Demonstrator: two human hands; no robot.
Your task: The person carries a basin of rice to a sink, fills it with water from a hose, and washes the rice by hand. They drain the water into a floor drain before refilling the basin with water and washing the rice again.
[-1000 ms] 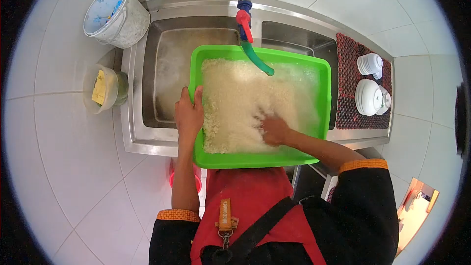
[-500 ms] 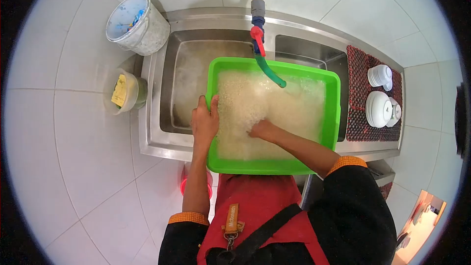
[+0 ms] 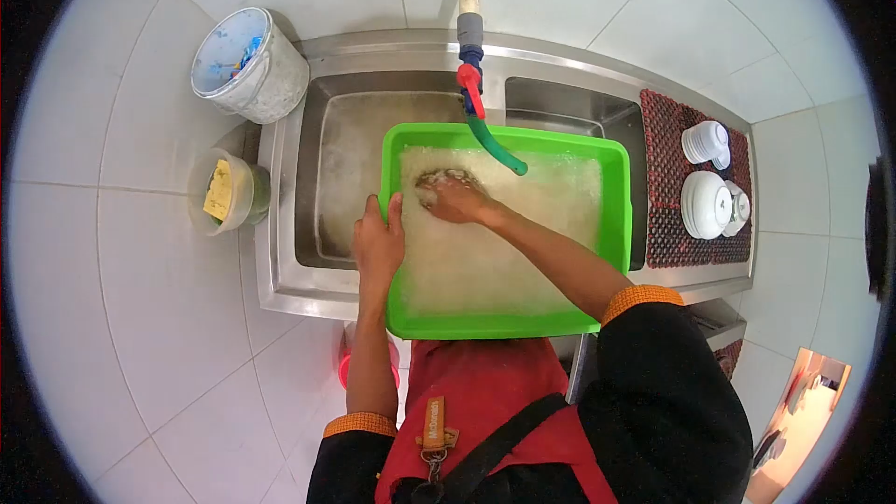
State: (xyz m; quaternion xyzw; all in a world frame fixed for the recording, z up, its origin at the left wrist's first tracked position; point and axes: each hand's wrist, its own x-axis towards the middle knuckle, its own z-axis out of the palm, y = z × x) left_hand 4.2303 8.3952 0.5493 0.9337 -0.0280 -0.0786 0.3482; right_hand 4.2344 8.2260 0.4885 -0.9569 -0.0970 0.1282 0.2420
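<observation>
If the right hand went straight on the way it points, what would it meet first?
Beyond the cloudy water around it, the right hand would probably meet the left wall of the green tray; its depth is unclear.

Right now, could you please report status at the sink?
Left hand gripping green tub at left rim. Right hand in cloudy water. Green hose overhangs tub.

The stainless-steel sink unit (image 3: pixel 303 293) bears a green tub (image 3: pixel 504 326) across its centre, the tub overlapping the front edge at 6 o'clock. At 3 o'clock a dark red woven mat (image 3: pixel 663 196) lies flat, carrying stacked white bowls (image 3: pixel 707 205). A bucket (image 3: pixel 273 84) stands at the 10 o'clock corner, its footing not determinable.
</observation>
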